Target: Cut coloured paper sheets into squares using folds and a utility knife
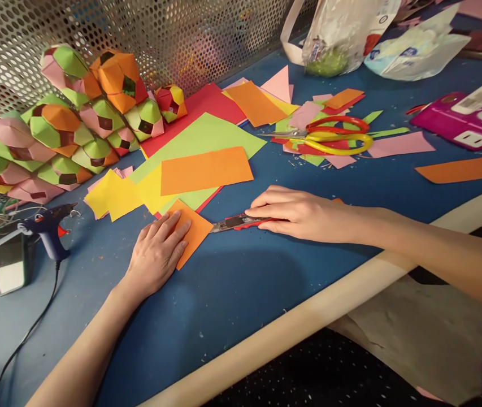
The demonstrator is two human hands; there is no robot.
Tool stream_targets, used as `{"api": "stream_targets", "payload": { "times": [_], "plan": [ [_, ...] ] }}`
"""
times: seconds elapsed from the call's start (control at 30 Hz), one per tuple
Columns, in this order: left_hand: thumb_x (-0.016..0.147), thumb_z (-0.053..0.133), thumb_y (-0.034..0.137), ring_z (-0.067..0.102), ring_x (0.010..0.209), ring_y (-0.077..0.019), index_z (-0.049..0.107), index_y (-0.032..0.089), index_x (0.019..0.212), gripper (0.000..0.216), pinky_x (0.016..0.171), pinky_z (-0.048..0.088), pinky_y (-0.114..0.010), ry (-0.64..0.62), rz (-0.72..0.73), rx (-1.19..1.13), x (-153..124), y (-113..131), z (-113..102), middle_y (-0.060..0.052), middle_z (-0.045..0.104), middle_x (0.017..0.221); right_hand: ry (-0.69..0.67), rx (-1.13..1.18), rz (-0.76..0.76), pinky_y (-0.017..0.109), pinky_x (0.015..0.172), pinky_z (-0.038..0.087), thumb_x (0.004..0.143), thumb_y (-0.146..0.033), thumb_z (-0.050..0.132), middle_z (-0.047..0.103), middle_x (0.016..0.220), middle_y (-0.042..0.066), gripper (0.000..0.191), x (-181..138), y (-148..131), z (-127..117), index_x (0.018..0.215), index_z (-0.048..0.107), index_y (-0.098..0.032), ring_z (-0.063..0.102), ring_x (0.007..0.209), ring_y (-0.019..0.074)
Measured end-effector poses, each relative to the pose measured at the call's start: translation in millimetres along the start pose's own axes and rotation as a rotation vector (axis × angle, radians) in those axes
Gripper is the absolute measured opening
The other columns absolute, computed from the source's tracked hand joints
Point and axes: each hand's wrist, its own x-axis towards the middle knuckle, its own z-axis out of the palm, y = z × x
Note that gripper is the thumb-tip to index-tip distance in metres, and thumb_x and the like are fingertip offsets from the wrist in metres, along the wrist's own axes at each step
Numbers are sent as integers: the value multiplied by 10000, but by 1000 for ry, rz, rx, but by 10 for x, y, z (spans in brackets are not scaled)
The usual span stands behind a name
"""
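My left hand (156, 252) lies flat, fingers stretched out, pressing down a small orange paper square (192, 232) on the blue table (232, 288). My right hand (298, 213) is closed around a red utility knife (236, 223), whose blade tip points left and meets the right edge of the orange square. Just behind lie an orange rectangle (205, 169), a green sheet (200, 138) and yellow squares (116, 195).
Folded paper balls (66, 130) are piled at the left against a perforated metal wall. A blue glue gun (48, 229) with cord sits at the left. Red-and-yellow scissors (329, 135) lie among paper scraps; plastic bags (342, 34) and a magenta box (461, 118) stand at the back right.
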Motion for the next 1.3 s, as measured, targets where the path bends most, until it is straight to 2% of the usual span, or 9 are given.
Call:
{"api": "stream_targets", "payload": {
  "times": [0.8,1.3],
  "plan": [
    [1024,291,360,459,1331,-275,528,221,1379,449,1029,422,-442,-1,-18,-29,15,34,-19,-101,480,1470,28,33,-5,393,771,510,985,-202,493,643,1048,112,278,-3,-24,17,1232,616,-172,570,950,218],
    [1030,285,355,448,1335,-286,520,224,1383,444,1007,418,-432,-5,-11,17,7,24,10,-83,469,1479,48,25,-28,387,758,510,979,-168,498,643,1050,127,245,4,-109,41,1187,623,-130,563,937,217]
  ]
}}
